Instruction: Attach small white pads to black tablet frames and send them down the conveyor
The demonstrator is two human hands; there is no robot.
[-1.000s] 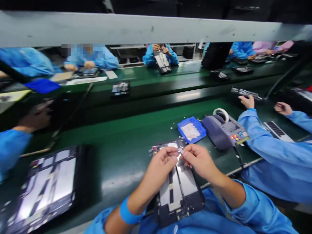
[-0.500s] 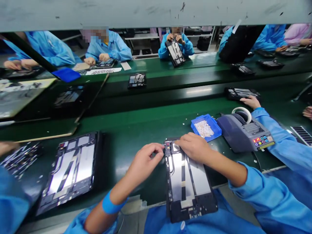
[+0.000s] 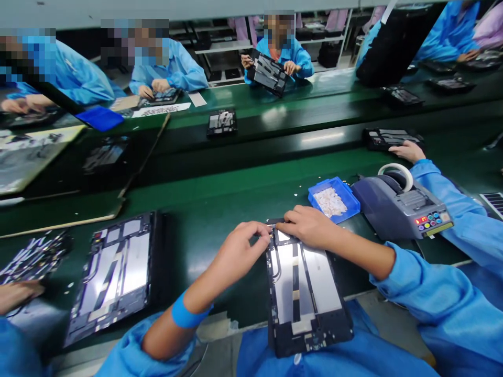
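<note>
An opened tablet chassis [image 3: 304, 293] with silver plates lies in front of me, half over the edge of the green bench [image 3: 220, 209]. My right hand [image 3: 308, 226] rests palm down on its top end, fingertips pressing at the top left corner. My left hand [image 3: 241, 251] is beside that same corner, thumb and fingers pinched together; whether something tiny sits between them I cannot tell. A blue bin [image 3: 334, 199] of small white pieces stands just beyond my right hand.
A grey tape dispenser [image 3: 401, 207] with a white roll stands right of the bin. A neighbour's blue sleeve [image 3: 459, 209] reaches past it to a chassis [image 3: 393, 139]. Another open chassis [image 3: 113, 275] lies at my left. Several workers sit across the conveyor.
Both hands were raised and pinching a small piece together a second ago. They have come down onto the top left corner of the chassis, and my view has tilted down.
</note>
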